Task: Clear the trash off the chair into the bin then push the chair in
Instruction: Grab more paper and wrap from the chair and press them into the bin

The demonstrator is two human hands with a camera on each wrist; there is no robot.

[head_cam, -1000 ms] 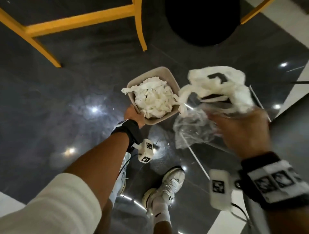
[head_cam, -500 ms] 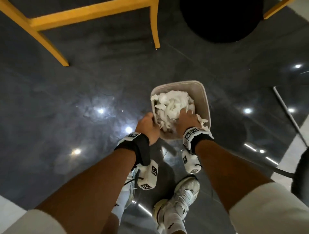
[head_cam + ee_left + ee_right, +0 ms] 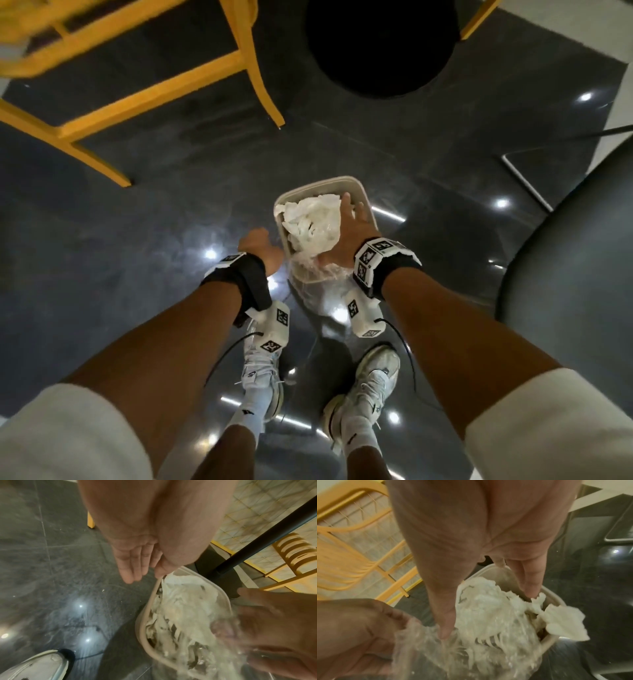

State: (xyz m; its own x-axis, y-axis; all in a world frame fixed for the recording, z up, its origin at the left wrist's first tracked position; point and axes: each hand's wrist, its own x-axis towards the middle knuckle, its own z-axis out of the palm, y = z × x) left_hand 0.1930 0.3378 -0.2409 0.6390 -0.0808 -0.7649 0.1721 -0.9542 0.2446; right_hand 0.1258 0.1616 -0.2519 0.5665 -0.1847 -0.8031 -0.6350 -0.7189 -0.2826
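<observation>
A beige bin [image 3: 346, 180] stands on the dark floor, filled with white crumpled paper and plastic trash [image 3: 308, 222]. My right hand [image 3: 352, 219] lies over the bin with its straight fingers [image 3: 530, 582] spread on the trash. Clear plastic film [image 3: 318, 270] hangs over the bin's near rim under my right palm. My left hand [image 3: 260, 246] is at the bin's left side, its fingers [image 3: 130, 568] straight and holding nothing, the thumb close to the rim [image 3: 154, 592]. A grey rounded chair seat [image 3: 582, 274] fills the right edge.
A yellow chair frame [image 3: 154, 89] stands at the upper left on the glossy dark floor [image 3: 137, 274]. A black round table base [image 3: 380, 44] sits at the top centre, with another yellow leg [image 3: 479, 20] beyond it. My two white sneakers [image 3: 370, 387] stand just behind the bin.
My right hand brought the trash bundle into the bin and pushed it down; its fingers now lie spread on top. My left hand has let go of the bin rim and opened beside it.
</observation>
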